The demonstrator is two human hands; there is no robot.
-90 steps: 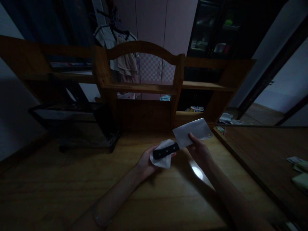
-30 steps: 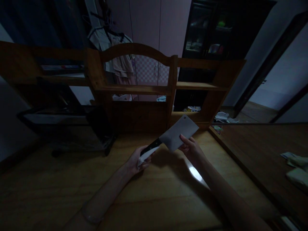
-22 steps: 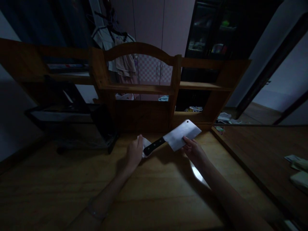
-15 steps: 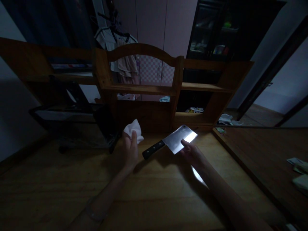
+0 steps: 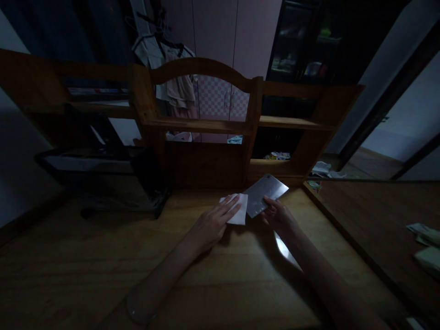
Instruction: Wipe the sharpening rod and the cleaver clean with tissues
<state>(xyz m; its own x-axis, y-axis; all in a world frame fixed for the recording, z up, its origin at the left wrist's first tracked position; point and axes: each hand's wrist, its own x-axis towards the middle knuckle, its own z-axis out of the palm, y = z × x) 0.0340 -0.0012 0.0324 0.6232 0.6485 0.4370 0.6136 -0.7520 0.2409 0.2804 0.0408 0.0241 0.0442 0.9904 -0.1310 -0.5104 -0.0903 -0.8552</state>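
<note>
A steel cleaver (image 5: 267, 193) hangs low over the wooden desk (image 5: 103, 261), blade pointing up and right. My right hand (image 5: 277, 215) pinches the blade's near edge. My left hand (image 5: 213, 223) lies over the cleaver's handle end with fingers stretched out, pressing a white tissue (image 5: 238, 210) against it. The black handle is hidden under the tissue and fingers.
A wooden shelf unit (image 5: 206, 123) stands at the back of the desk, with small items in its lower right compartment. A dark desk (image 5: 371, 220) adjoins on the right, with pale papers (image 5: 426, 243) on it. A black rack (image 5: 89, 160) sits at the left.
My left hand lifted the tissue off the handle, swung left and up, then came back and now covers the handle with it. My right hand kept hold of the blade.
</note>
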